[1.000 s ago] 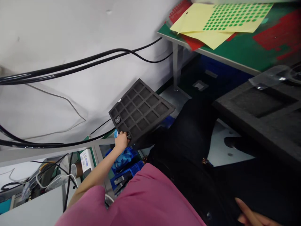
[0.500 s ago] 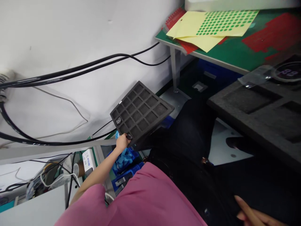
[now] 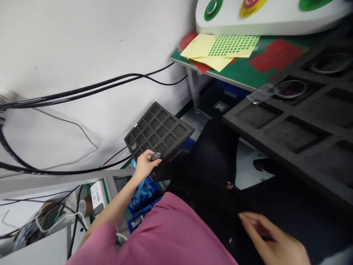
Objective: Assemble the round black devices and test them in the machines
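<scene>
A large black foam insert (image 3: 298, 129) with deep rectangular and round pockets fills the right side of the scene, lying across the near edge of a green-topped bench (image 3: 242, 71). On the far part of that bench, yellow sheets of green dot stickers (image 3: 223, 48) are laid over red sheets, with a white control panel (image 3: 264, 16) behind them. Black cables (image 3: 91, 86) are strung along the white wall at the far left.

Lower and left of centre, a smaller black foam grid tray (image 3: 160, 130) is seen tilted, its far corner raised toward the wall; one small dark component (image 3: 134, 147) sits in a cell at its left corner. The left hand (image 3: 145, 164) is at the tray's near edge, fingers pinched narrowly around a small round dark part (image 3: 156, 156) held against the rim. Blue bins (image 3: 143, 191) lie just beneath that hand.

The right hand (image 3: 271, 241) is held near, at lower right, fingers loosely spread and extended leftward over dark fabric, nothing gripped.
</scene>
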A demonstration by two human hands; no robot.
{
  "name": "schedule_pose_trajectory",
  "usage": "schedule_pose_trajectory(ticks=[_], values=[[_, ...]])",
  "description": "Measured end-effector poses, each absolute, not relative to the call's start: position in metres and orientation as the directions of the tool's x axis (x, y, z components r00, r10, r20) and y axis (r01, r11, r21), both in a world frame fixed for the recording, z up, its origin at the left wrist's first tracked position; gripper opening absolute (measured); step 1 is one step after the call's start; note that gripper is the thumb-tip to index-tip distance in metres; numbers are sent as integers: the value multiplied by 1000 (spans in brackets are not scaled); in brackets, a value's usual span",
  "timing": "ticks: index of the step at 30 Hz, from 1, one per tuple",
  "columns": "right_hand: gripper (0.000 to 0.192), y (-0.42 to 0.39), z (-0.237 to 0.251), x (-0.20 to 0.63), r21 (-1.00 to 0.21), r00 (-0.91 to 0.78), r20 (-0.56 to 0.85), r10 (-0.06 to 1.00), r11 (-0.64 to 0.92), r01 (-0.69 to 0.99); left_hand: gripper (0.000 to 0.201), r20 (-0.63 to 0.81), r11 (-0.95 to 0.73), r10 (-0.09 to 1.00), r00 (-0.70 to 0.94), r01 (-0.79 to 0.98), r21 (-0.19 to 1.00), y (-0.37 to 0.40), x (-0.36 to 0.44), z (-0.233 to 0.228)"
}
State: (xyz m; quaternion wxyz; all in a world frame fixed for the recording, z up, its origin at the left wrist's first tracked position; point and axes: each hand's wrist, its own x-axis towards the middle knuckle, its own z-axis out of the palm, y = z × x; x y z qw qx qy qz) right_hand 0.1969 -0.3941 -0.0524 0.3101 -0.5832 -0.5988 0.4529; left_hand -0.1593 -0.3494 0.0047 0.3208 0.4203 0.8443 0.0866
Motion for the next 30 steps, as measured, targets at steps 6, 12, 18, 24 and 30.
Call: schedule_pose_trajectory(ticks=[6,12,18,24,30], values=[[19,-342,1,147,-882,42,255,966,214,420,27,-524,368,831,187,521,770,-308,-50,35],[9,-339,26,156,-836,197,348,917,208,508,21,-420,201,752,507,431,880,-285,8,41],[35,-350,43,176,-811,214,455,864,304,499,24,-341,129,782,522,400,907,-277,39,43],[30,-356,67,196,-893,378,342,860,172,417,19,-364,132,690,625,386,913,-269,55,49],[23,-333,41,284,-951,935,52,351,-269,154,18,-452,117,672,587,519,847,-259,59,34]])
